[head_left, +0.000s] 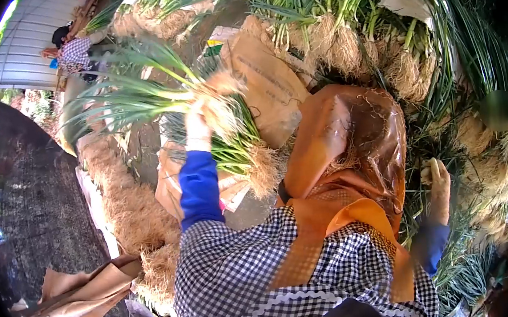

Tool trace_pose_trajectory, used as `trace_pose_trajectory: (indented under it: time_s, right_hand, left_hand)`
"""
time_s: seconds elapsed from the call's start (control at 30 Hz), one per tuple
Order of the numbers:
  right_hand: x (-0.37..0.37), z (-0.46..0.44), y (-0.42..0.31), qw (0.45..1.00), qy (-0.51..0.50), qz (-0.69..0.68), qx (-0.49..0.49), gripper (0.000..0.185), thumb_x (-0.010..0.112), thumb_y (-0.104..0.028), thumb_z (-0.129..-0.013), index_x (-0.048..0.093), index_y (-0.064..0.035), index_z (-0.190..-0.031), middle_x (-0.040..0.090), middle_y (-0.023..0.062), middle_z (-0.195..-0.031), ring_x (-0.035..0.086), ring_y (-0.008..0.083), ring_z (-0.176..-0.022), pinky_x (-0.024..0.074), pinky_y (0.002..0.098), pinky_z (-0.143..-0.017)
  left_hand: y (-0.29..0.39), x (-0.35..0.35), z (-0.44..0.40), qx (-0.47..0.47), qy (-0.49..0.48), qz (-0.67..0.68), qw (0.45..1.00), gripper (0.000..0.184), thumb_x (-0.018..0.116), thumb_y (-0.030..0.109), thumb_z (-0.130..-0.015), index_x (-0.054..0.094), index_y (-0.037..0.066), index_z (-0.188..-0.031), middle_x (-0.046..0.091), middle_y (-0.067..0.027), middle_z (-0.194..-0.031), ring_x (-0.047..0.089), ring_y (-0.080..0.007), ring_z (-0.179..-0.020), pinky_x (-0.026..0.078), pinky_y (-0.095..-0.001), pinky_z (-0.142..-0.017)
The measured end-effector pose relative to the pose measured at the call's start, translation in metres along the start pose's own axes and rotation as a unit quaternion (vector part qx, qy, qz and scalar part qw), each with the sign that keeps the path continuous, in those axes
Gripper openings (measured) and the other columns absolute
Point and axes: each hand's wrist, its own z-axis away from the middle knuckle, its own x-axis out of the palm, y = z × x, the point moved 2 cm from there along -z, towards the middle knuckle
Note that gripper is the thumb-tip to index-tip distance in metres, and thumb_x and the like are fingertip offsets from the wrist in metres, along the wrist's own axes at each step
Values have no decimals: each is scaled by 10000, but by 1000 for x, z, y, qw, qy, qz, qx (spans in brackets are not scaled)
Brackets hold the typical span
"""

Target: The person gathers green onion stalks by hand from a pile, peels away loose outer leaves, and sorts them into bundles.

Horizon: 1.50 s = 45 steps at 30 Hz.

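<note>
My left hand [197,126], stretched out ahead, is closed around a bunch of green onions [182,95]. Their green leaves fan out to the left, and the pale stringy roots hang on the right, slightly blurred. Just below this bunch, more green onions [239,160] lie with their roots toward me, beside a tan sack [264,74]. On the right side, my right hand [437,182] is low among loose green leaves, fingers extended, with nothing visible in it. An orange-brown waterproof apron [351,142] with root strands stuck on it covers my lap.
Rooted green onions [335,45] are heaped at the back and along the right side [490,164]. To the left runs a long row of packed roots [125,197], next to a dark sheet [40,243] and a brown cloth [85,291]. Another person [76,53] is at the far left.
</note>
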Motion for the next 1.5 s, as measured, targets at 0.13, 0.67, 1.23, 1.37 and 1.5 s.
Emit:
trace_pose_trajectory:
  time_s: [0.13, 0.67, 1.23, 1.37, 1.5]
  right_hand:
    - [0, 28, -12, 985, 36, -70, 156, 242, 527, -225, -914, 633, -13, -868, 583, -2, -708, 516, 74, -652, 408, 217, -584]
    - [-153, -100, -81, 879, 281, 380, 60, 333, 575, -366, -872, 605, -56, -991, 646, 133, -826, 627, 263, -758, 508, 359, -700]
    - [-111, -33, -64, 940, 163, -282, 99, 188, 650, -211, -840, 613, -63, -950, 564, -22, -723, 490, 79, -608, 407, 191, -567]
    - [-30, -3, -53, 895, 108, -428, 61, 179, 593, -213, -882, 617, -41, -924, 558, -30, -716, 482, 69, -597, 411, 198, -569]
    - [-17, -13, -8, 938, 268, 167, -145, 243, 638, -281, -820, 620, -63, -928, 599, 97, -787, 604, 234, -697, 481, 331, -630]
  left_hand:
    - [-166, -109, -14, -166, 74, 8, 983, 219, 573, 103, -821, 590, 4, -1015, 638, -71, -1017, 591, -193, -920, 460, -297, -850]
    - [-299, -188, 89, -347, 151, -95, 921, 430, 583, 136, -817, 481, -54, -1189, 611, -167, -1066, 587, -272, -931, 460, -334, -841]
    - [-178, 351, 187, -144, -426, -183, 874, 401, 450, 196, -940, 428, -16, -1280, 542, -150, -1204, 562, -213, -1055, 456, -340, -905]
    - [-294, 385, 251, -428, -425, -45, 796, 401, 486, 143, -922, 427, -8, -1288, 502, -93, -1246, 486, -177, -1141, 365, -300, -993]
    - [-331, 350, 252, -363, -430, -160, 811, 293, 503, 31, -893, 505, -16, -1182, 575, -54, -1048, 546, -141, -943, 441, -263, -851]
